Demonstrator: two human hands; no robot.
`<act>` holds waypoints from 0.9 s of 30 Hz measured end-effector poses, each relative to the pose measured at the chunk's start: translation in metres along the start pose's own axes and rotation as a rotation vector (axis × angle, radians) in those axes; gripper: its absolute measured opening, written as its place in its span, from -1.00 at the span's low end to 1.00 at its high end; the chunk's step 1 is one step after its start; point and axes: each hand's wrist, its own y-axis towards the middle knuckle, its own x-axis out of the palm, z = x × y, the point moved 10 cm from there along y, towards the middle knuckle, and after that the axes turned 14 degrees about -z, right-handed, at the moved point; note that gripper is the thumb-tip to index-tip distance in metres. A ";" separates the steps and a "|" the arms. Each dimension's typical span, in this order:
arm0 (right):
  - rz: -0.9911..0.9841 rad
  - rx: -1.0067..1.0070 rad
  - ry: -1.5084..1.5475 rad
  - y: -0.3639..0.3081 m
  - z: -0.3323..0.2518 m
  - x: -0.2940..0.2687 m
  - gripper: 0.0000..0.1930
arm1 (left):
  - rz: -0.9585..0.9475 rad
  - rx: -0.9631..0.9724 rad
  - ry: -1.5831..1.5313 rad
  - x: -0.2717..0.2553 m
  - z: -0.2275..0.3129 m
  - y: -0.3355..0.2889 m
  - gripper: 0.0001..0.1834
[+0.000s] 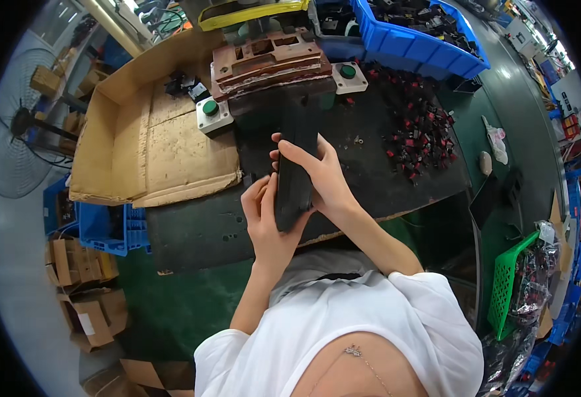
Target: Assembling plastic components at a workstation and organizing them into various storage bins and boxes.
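Head view, hands (270, 223) (329, 177) gripping, black bar (293, 196)

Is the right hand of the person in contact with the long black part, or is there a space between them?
Touching. The head view shows the right hand gripping the long black part, its thumb lying across it.

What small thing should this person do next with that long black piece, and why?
Perhaps keep the long black piece in the left hand and reach the right hand toward the small black-and-red parts: both hands hold the piece, and those parts lie loose on the right.
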 end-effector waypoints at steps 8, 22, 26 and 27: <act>0.130 0.052 0.130 -0.008 0.017 -0.006 -0.70 | 0.077 0.065 0.052 -0.013 -0.007 0.000 -0.51; -0.129 0.087 -0.004 -0.030 -0.011 -0.022 -0.57 | -0.254 -0.583 -1.141 0.024 -0.108 0.049 -0.80; -0.229 0.220 -0.755 -0.036 -0.036 -0.054 -0.72 | -0.350 -0.633 -1.173 0.034 -0.123 0.061 -0.82; -0.192 0.249 -0.938 -0.035 -0.050 -0.062 -0.77 | -0.389 -0.691 -1.183 0.040 -0.127 0.059 -0.82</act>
